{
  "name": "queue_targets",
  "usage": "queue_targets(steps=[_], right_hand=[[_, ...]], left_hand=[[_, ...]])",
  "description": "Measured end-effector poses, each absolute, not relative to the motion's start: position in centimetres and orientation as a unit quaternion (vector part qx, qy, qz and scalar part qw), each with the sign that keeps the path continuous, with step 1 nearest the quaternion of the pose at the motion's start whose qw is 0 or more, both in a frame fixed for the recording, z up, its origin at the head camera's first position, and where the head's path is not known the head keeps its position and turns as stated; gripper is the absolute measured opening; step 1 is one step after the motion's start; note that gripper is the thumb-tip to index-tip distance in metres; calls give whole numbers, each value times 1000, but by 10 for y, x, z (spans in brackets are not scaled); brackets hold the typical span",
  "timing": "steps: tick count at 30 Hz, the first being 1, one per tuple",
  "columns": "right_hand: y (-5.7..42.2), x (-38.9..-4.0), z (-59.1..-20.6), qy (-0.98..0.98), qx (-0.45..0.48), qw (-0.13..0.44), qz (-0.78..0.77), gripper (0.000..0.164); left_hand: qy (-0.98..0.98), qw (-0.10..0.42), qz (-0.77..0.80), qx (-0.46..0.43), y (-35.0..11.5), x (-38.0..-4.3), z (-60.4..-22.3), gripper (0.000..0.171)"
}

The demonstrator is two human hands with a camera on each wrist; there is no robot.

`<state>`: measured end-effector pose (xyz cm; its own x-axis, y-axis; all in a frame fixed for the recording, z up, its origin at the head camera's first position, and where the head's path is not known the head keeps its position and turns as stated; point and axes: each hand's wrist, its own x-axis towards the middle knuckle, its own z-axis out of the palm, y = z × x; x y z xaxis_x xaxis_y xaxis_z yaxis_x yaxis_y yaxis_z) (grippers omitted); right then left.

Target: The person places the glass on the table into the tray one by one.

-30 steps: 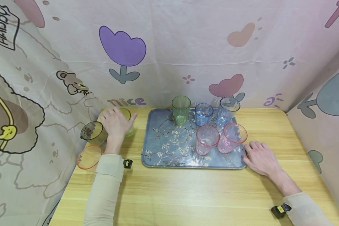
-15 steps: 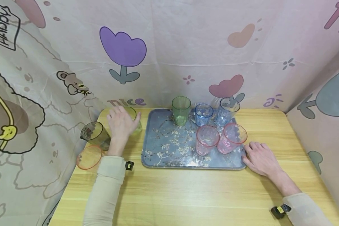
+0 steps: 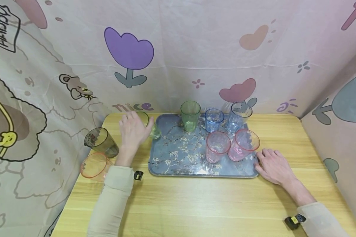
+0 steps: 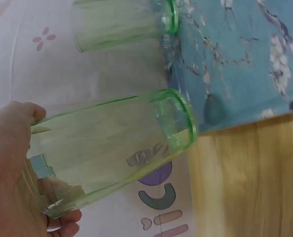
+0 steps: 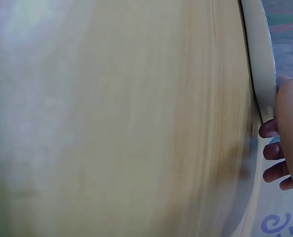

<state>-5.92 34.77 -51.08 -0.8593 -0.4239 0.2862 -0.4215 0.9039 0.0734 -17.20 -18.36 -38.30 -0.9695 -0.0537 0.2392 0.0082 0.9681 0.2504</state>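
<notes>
My left hand [image 3: 133, 130] grips a light green drinking glass [image 4: 112, 148] near its rim. The glass tilts, and its base hangs over the left edge of the flower-patterned blue tray [image 3: 178, 164]. In the left wrist view, thumb and fingers lie on either side of the rim. My right hand [image 3: 274, 166] rests at the tray's right edge with relaxed fingers, its thumb against the tray rim [image 5: 262, 54]. On the tray stand a green glass [image 3: 190, 117], a short blue glass [image 3: 214, 120], a taller blue glass [image 3: 238, 118] and two pink glasses [image 3: 218, 148].
Left of my left forearm, a dark smoky glass [image 3: 102, 143] and an orange-rimmed glass [image 3: 94, 165] stand on the wooden table [image 3: 195, 207]. A printed cloth [image 3: 178, 49] hangs right behind the table and along both sides.
My left hand has moved right with the light green glass, from beside the smoky glass to the tray's left edge. The right hand stays put.
</notes>
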Motion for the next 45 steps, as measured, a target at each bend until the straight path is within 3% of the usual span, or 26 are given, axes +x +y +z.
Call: queue_targets(steps=[25,45], right_hand=[[348,-59,-508,-965,217,144,-7,26],[347,-59,-510,-967,212,142,1,23]], left_hand=[[-984,55,-170,-7,-161,-207,-396,93],[-991,57,-113,-48,-130,-231,-398,88]])
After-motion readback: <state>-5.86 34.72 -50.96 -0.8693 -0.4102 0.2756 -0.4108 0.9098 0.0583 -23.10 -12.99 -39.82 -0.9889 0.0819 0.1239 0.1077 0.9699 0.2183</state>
